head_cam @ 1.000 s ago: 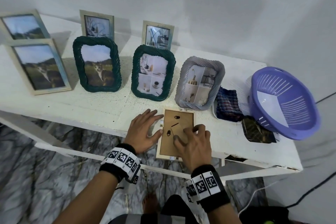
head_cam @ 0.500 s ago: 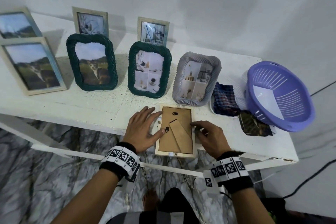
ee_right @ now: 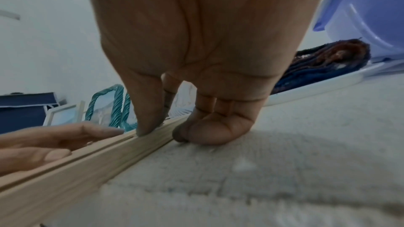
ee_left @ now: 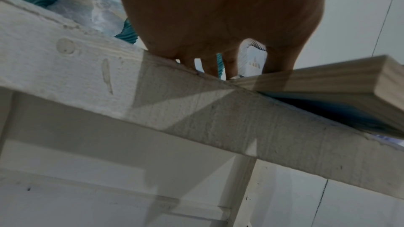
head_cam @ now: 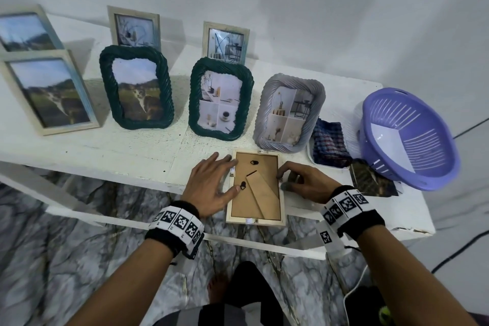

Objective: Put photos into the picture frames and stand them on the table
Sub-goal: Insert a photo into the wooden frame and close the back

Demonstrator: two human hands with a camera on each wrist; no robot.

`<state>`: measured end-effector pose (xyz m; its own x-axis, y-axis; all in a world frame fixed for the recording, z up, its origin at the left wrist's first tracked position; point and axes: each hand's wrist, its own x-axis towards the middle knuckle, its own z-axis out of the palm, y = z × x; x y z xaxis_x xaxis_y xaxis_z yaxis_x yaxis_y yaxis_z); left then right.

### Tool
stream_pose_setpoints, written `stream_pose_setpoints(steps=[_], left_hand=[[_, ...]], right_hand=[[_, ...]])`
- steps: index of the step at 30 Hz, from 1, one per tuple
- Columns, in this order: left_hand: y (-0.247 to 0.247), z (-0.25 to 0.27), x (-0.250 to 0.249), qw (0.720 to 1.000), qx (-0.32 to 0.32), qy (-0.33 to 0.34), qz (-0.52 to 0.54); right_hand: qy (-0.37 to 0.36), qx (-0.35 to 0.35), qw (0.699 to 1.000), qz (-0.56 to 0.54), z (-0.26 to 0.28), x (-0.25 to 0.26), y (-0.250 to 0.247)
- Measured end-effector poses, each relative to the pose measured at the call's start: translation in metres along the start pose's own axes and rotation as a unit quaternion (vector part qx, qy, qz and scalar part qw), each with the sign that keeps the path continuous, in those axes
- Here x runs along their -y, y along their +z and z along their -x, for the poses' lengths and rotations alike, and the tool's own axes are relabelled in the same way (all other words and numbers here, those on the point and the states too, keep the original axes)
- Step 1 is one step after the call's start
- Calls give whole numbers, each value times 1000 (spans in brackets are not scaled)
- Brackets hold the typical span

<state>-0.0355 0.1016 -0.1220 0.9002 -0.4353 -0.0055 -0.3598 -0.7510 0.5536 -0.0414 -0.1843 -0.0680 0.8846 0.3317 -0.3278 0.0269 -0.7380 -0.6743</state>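
**Both hands on a face-down frame at the table's near edge**

Nearest the person, a light wooden frame (head_cam: 256,188) lies face down on the white table (head_cam: 105,151), its brown backing board up and its near end jutting past the table's front edge. The easel stand on the backing is partly raised, and two small black turn clips show on the board.

The left hand (head_cam: 211,188) lies flat with fingers spread along the frame's left side: the thumb reaches onto the backing beside the lower clip, and the fingertips sit by the frame's upper left corner. The right hand (head_cam: 304,184) is at the frame's right rail, fingers curled; in the right wrist view the thumb presses down on top of the rail while the bent fingers rest on the table just outside it, so the hand pinches the rail.

Just right of that hand a dark photo (head_cam: 370,180) lies flat on the table, partly under a purple slotted basket (head_cam: 407,137). Beside these sits a folded checked cloth (head_cam: 329,144) on a white tray.

Farther back, filled frames stand upright in a row: a pale wooden one, two dark green rope-edged ones and a grey rope-edged one (head_cam: 289,114). Behind them, three more pale frames stand near the wall.
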Motion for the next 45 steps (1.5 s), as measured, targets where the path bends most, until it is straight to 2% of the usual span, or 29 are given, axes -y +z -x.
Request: stream_pose_setpoints(steps=[7, 12, 17, 23, 35, 40, 45], left_hand=[[-6, 2, -7, 1000, -5, -10, 19], [8, -1, 6, 999, -39, -13, 8], [10, 1, 7, 997, -69, 17, 4], [10, 2, 4, 997, -71, 26, -6], [6, 4, 0, 998, -24, 39, -33], [9, 3, 3, 998, -36, 33, -32], [10, 2, 4, 998, -45, 29, -45]], right_hand=[[-14, -11, 997, 76, -13, 6, 8], [-7, -39, 997, 61, -8, 5, 12], [-12, -54, 998, 43, -3, 6, 14], [-18, -59, 997, 48, -2, 5, 18], [-11, -49, 998, 43, -1, 5, 16], [24, -45, 997, 59, -1, 14, 15], [33, -142, 974, 173, -15, 37, 14]])
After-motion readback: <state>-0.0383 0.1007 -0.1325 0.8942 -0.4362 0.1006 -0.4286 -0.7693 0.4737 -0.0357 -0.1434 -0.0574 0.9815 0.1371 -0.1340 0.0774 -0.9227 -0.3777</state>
